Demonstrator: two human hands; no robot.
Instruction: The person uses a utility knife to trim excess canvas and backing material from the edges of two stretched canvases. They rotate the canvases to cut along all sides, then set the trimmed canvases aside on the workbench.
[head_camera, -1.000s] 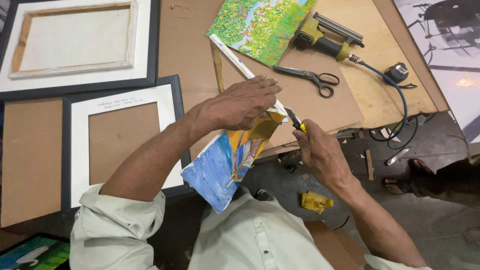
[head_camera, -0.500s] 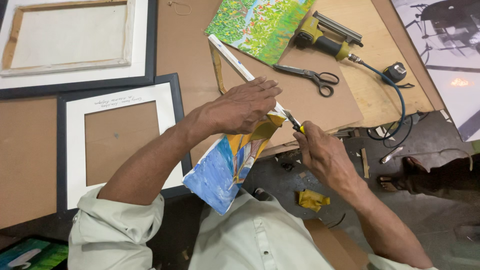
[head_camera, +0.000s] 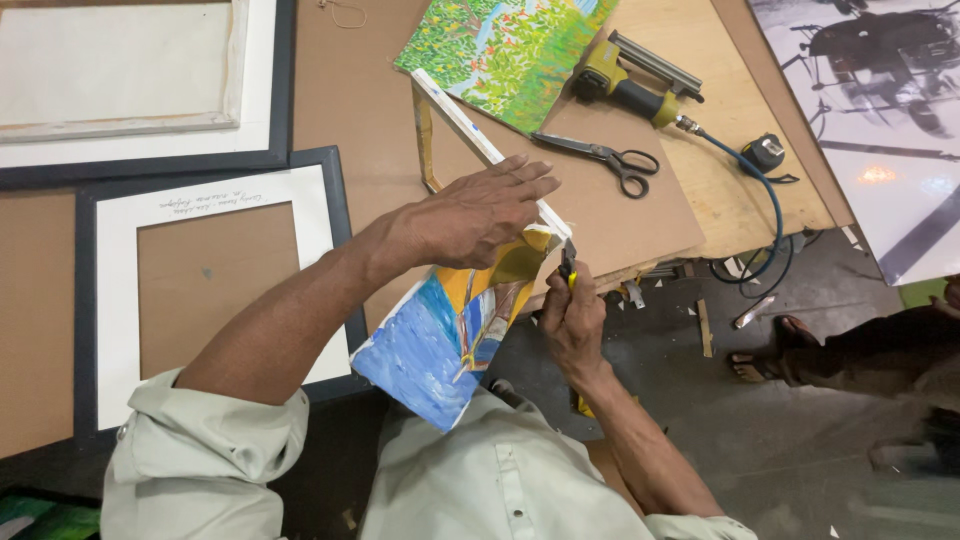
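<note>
- The right hand (head_camera: 572, 318) sits nearest, just off the surface's edge, its fingers curled tight around a small cutter (head_camera: 567, 263) with a dark and yellow grip, tip pointing up at the painting's edge.
- The painted canvas (head_camera: 450, 335) overhangs the edge of the surface (head_camera: 360, 90), tilted down toward the person's lap; thick strokes of blue and white at the low corner, yellow and orange higher up.
- The left hand (head_camera: 470, 212) lies flat on the canvas's upper part, fingers spread and extended, pinning it beside a long white strip (head_camera: 470, 130) that runs diagonally under the hand.
- To cut well, I judge the flat hand should bear down firmly with fingertips clear of the blade's line, and the cutter should travel in short, steady pulls along the edge.
- Farther off lie scissors (head_camera: 605, 158), a yellow staple gun (head_camera: 630, 85) with a blue hose, and a green landscape painting (head_camera: 500, 55).
- A white-matted dark frame (head_camera: 110, 290) lies to the left.
</note>
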